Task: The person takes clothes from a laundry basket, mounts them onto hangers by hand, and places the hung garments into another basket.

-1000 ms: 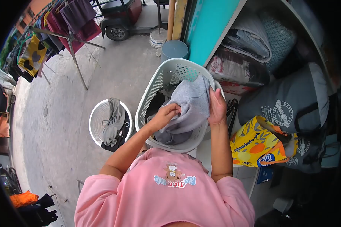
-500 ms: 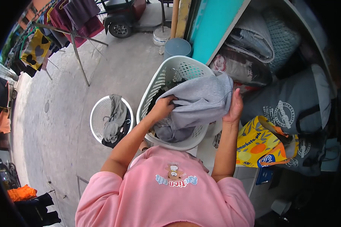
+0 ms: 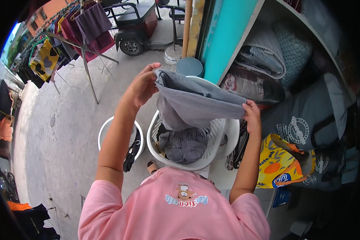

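Note:
A grey garment [image 3: 200,100] is stretched between my two hands above the large white laundry basket [image 3: 151,138]. My left hand [image 3: 145,85] grips its upper left corner, fingers closed on the cloth. At the garment's right end, my right hand [image 3: 252,114] pinches the edge. Dark grey clothes [image 3: 185,145] lie in the basket below. To the left stands a smaller round white basket [image 3: 101,138], partly hidden by my left forearm, with dark cloth [image 3: 130,158] over its side.
Clothes hang on a metal rack [image 3: 88,76] at the upper left. A blue-grey drum [image 3: 189,67] stands beyond the large basket. At the right are a yellow bag [image 3: 278,162], a big grey bag [image 3: 304,116] and shelved bedding [image 3: 262,60].
The grey garment has been lifted out of the large basket and spread sideways. My left hand has moved up and away to the left corner; my right hand has shifted slightly right.

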Demonstrator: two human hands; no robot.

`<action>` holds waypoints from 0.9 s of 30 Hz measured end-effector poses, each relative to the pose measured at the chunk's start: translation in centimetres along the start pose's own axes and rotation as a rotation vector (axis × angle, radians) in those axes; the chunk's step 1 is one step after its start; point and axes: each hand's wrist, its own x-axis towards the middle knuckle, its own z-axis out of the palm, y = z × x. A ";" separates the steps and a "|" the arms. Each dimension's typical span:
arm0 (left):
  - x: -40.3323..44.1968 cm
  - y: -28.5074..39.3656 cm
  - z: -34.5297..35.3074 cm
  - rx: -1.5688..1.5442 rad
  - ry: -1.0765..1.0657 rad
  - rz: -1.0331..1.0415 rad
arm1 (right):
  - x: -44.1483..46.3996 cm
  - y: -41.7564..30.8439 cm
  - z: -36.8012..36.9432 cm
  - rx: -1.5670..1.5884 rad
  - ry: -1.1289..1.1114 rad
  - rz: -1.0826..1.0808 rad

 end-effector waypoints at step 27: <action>0.9 16.1 12.2 1.618 0.044 0.765 | 2.2 -19.9 16.9 -1.280 -0.320 -1.388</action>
